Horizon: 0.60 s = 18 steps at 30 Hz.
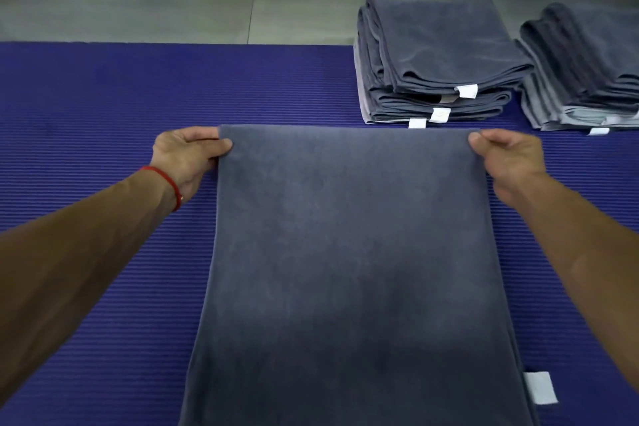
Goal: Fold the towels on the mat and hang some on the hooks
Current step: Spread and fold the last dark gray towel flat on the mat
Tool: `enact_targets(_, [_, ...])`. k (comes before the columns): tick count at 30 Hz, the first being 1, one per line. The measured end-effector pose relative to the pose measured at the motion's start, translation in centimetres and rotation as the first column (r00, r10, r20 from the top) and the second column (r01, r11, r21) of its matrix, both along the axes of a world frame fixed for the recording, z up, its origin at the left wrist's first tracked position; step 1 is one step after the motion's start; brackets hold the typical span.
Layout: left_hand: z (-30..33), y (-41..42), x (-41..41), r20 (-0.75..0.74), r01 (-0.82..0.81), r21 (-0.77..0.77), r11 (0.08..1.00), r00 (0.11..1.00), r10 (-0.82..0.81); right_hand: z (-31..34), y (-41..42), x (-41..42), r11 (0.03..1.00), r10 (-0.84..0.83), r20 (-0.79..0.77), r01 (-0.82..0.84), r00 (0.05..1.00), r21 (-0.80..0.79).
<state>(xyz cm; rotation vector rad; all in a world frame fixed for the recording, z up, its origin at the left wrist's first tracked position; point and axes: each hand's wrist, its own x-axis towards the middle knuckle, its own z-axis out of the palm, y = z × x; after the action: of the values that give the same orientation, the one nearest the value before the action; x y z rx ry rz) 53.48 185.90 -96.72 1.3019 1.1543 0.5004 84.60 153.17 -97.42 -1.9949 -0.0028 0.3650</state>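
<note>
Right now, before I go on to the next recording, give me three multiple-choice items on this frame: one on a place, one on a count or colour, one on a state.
1. Where do the stacks of folded towels sit relative to the towel being held?
A. beyond it, to the right
B. to its left
C. under it

2. What colour is the mat?
A. green
B. purple-blue
C. red

3. How is the spread towel held?
A. one hand only
B. both hands pinch its far corners
C. untouched

Answers:
1 A: the nearer stack and the second stack lie past the spread towel, to the right.
2 B: the ribbed mat is purple-blue.
3 B: the left hand and right hand each have a grip on a far corner.
</note>
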Motion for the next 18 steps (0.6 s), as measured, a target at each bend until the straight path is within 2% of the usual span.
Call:
enact_targets(3, [-0.8,0.4,0.4,-0.14,0.023,0.062,0.998,0.99,-0.014,-1.3,0.0,0.4,0.995,0.021,0.019,-0.02,1.0,-0.099])
enact_targets(5, [-1.4,0.6,1.0,-0.199,0.019,0.11,0.994,0.98,0.004,-1.8,0.3,0.8,0.985,-0.019,0.059,0.029,0.998,-0.171])
enact_targets(7, [-1.7,0.7,1.4,-0.245,0.029,0.18,0.983,0.969,0.016,-2.1,0.8,1.0,0.969,-0.029,0.144,0.063,0.989,-0.239])
enact_targets(10, [-1.9,-0.2,2.0,-0.379,0.074,0.341,0.937,0.923,0.064,-2.6,1.3,0.3,0.953,0.058,0.29,0.033,0.955,-0.3])
enact_targets(11, [-1.8,-1.3,2.0,-0.44,0.138,0.442,0.887,0.894,0.08,-2.6,1.5,-0.5,0.926,0.14,0.333,-0.004,0.932,-0.378])
enact_targets(12, [-1.8,-2.6,1.7,-0.503,0.246,0.551,0.797,0.861,0.082,-2.4,1.7,-1.7,0.866,0.261,0.373,-0.045,0.89,-0.498])
enact_targets(14, [-1.8,-6.5,0.4,-0.58,0.472,0.689,0.551,0.814,0.027,-1.8,1.7,-5.6,0.704,0.54,0.437,-0.102,0.719,-0.703])
enact_targets(16, [-2.4,-12.0,-2.2,-0.656,0.651,0.681,0.335,0.746,-0.114,-2.1,0.6,-11.1,0.577,0.771,0.417,-0.251,0.481,-0.777])
enact_targets(18, [-3.3,-17.6,-5.3,-0.745,0.776,0.599,0.197,0.63,-0.219,-3.1,-2.0,-16.5,0.417,0.902,0.311,-0.414,0.301,-0.809])
